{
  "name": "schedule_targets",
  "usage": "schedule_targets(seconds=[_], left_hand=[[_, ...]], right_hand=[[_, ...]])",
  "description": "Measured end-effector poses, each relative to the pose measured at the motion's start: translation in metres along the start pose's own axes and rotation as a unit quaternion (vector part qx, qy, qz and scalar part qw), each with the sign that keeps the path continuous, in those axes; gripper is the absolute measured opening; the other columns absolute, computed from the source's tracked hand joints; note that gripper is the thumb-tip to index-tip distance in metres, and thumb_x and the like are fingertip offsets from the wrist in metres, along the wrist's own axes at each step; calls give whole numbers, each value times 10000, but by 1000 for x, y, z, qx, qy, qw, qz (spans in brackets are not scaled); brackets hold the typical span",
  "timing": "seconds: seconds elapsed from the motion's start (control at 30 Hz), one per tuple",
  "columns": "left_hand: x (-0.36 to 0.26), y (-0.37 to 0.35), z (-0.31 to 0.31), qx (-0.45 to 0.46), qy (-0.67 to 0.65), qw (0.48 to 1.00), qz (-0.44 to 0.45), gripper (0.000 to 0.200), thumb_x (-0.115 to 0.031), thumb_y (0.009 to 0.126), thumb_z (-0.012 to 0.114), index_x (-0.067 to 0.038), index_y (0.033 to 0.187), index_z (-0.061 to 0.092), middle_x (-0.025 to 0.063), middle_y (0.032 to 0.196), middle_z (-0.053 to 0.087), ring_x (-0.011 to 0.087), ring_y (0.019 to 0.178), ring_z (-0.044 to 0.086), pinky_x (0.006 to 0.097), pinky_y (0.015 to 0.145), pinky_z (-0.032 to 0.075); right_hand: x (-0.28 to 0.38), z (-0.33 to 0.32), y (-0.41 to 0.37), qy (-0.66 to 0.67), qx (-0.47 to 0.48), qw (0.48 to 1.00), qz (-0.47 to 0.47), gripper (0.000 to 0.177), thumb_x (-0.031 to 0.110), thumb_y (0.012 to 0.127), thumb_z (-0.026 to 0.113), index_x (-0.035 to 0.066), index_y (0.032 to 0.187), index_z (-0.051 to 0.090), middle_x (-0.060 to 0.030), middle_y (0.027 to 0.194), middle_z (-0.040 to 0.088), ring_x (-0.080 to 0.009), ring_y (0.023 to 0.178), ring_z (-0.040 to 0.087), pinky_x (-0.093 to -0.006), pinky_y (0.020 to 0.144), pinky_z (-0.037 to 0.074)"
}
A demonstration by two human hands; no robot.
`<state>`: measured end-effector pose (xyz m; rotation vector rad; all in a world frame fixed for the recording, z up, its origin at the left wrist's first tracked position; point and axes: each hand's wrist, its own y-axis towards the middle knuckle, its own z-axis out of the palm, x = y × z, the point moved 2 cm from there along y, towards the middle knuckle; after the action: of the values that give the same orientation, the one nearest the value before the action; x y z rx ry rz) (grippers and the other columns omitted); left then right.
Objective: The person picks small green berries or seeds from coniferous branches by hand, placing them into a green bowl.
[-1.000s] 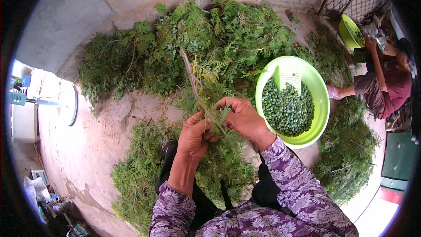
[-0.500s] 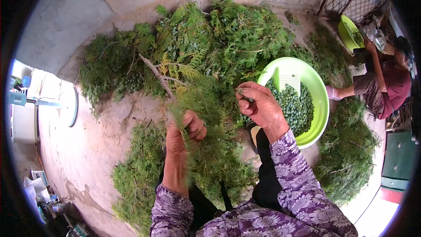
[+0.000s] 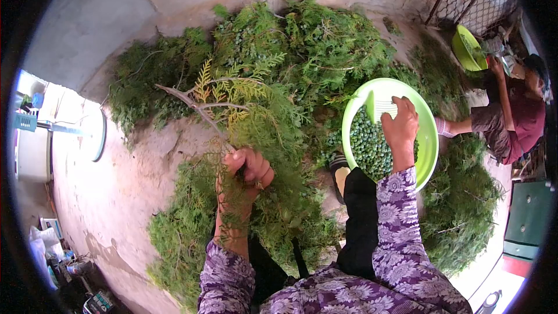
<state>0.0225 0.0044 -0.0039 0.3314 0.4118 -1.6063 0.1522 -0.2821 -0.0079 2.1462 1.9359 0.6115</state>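
My left hand (image 3: 251, 168) is closed round the stem of a leafy arborvitae branch (image 3: 203, 107). The bare forked wood points up and left from the fist, and feathery sprays hang over the wrist. My right hand (image 3: 401, 129) is above the light green plastic basin (image 3: 430, 157), palm down with fingers apart and nothing visible in them. Small round green seed cones (image 3: 367, 146) fill much of the basin, beside its ribbed washboard part (image 3: 381, 104). The right hand and forearm hide some of the cones.
Heaps of cut branches (image 3: 331, 46) lie along the wall, with another pile (image 3: 459, 215) right of the basin. At the right sits another person (image 3: 523, 122) near a second green basin (image 3: 465, 52). A shoe (image 3: 339, 177) shows beside my basin.
My right hand has moved right, from beside the branch to over the basin, and its pinched fingers have spread. My left hand still holds the branch, whose forked wood has tipped further left.
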Motion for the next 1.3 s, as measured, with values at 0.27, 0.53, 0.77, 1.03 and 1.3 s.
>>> schedule_targets(seconds=[0.27,0.53,0.77,1.03,1.3], left_hand=[[5,-5,2,-10,25,999,-39,321,-285,828,480,-77,587,441,-26,494,328,98,448,272,261,429,234],[13,-1,1,38,9,998,-51,328,-311,861,441,-80,629,454,-37,490,335,92,442,274,259,416,240],[-3,8,-2,-23,-51,998,17,287,-293,895,406,-69,730,478,-28,543,375,92,466,287,248,444,270],[-9,17,-22,-46,-106,992,57,286,-299,879,443,-46,764,510,-10,553,401,101,478,312,253,445,290],[-10,17,-27,-123,-50,988,85,280,-313,860,479,-58,747,502,-5,537,394,121,471,323,268,445,267]], right_hand=[[71,-10,-10,461,367,808,-12,562,244,674,682,49,1162,481,-157,1156,503,-231,1070,485,-338,873,407],[111,-3,-37,567,328,746,-117,780,195,588,779,57,1247,385,-105,1224,439,-257,1129,422,-357,948,353],[121,-20,-43,544,425,720,-73,521,239,647,727,35,1085,531,-85,973,590,-166,896,559,-283,801,451],[135,-23,-68,535,470,687,-145,361,137,664,703,19,977,566,-38,817,586,-95,753,543,-245,701,451],[138,-26,-87,543,475,671,-170,222,67,667,673,23,865,584,-12,714,555,-72,655,518,-227,607,437]])
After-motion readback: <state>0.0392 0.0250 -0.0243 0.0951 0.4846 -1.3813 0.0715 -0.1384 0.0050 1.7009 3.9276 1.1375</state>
